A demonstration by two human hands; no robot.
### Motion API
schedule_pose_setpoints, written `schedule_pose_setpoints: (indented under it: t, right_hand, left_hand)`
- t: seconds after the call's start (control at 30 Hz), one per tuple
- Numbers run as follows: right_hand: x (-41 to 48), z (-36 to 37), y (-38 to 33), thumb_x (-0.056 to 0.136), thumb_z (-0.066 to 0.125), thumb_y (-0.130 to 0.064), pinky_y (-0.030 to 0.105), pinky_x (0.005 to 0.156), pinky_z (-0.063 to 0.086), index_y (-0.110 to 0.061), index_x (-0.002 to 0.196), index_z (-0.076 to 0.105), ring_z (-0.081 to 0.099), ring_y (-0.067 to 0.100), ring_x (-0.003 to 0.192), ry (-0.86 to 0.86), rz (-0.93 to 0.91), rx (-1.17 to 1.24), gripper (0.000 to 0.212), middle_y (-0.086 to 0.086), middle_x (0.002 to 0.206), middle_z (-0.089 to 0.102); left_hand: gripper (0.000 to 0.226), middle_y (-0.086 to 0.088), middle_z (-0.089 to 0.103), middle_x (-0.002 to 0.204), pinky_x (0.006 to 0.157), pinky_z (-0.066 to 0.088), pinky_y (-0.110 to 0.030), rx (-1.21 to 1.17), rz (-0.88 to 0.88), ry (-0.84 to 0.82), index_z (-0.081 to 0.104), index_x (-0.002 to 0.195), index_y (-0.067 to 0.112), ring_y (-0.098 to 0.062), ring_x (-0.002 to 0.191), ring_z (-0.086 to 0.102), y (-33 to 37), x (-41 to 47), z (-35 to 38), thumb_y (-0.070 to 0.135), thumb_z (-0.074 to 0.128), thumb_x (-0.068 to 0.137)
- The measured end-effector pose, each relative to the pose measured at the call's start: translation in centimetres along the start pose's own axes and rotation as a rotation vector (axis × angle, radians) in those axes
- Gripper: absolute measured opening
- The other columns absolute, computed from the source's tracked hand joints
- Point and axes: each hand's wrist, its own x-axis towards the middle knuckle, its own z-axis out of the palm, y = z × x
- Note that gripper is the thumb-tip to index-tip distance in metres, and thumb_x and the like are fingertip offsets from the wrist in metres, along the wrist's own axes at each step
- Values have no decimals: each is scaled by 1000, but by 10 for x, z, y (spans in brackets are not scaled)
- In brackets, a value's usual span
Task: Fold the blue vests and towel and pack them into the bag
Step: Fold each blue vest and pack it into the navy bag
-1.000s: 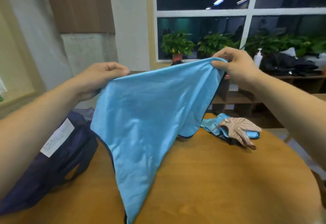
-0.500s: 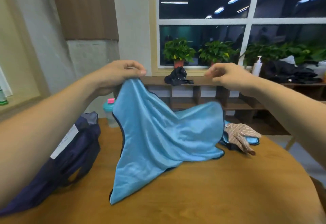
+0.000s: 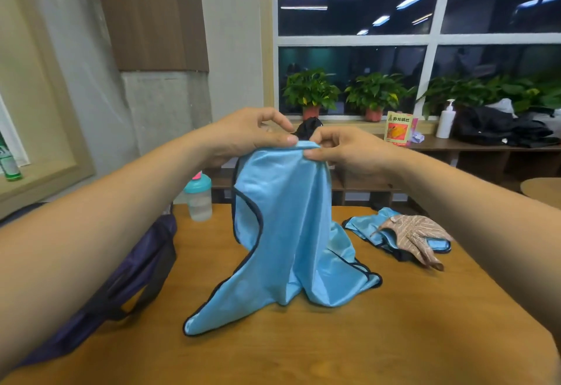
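Head view: right hand (image 3: 343, 151), empty a moment ago, now pinches the blue vest (image 3: 288, 233) top edge beside left hand (image 3: 252, 132), likewise pinching. Cloth hangs doubled below both grips; the first fold is judged to be under way.

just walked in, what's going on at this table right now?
A person is folding a blue vest. The left hand and right hand pinch its top edge close together, holding it up while its lower part drapes onto the wooden table. The dark bag lies at the left of the table. Another blue vest lies unfolded on the right with a striped brown cloth, probably the towel, on top of it.
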Motion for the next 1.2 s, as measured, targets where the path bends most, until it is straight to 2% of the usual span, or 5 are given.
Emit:
schedule_pose_setpoints:
  t: [0.23,0.4,0.7,1.03,1.2]
  right_hand:
    - [-26,-39,18,97,76,-22,29,79,47,-9,96,68,60,7,76,71,81,-181,16,3,81,67]
    - [-33,-46,19,95,79,-24,41,92,50,-5,106,67,64,25,92,-39,193,-266,25,17,101,73]
    - [-4,23,-8,93,82,-32,55,128,30,-9,124,65,59,28,124,-230,113,288,43,14,129,66]
    - [-9,-13,-17,92,82,-28,36,81,41,-14,82,59,53,18,78,-39,74,228,29,8,84,54]
    - [-21,-14,-24,100,65,-40,48,117,44,-6,138,64,62,29,133,-265,222,214,51,11,142,67]
  left_hand:
    - [36,8,75,116,97,58,-35,118,-70,12,79,104,36,-14,110,70,-27,-13,-28,58,86,77]
    - [31,1,78,108,80,61,-28,25,-67,-6,79,107,27,-14,95,75,-24,-14,-26,46,86,83]
    - [28,5,79,93,73,57,-24,27,29,-18,77,110,22,-7,82,72,15,0,6,39,83,90]
    - [40,5,78,87,64,52,-15,5,-4,55,75,107,14,-2,75,69,-5,-8,-11,48,82,87]
    - [43,6,77,91,85,53,-24,-73,26,54,72,109,8,-8,88,69,0,-3,-2,47,78,92]
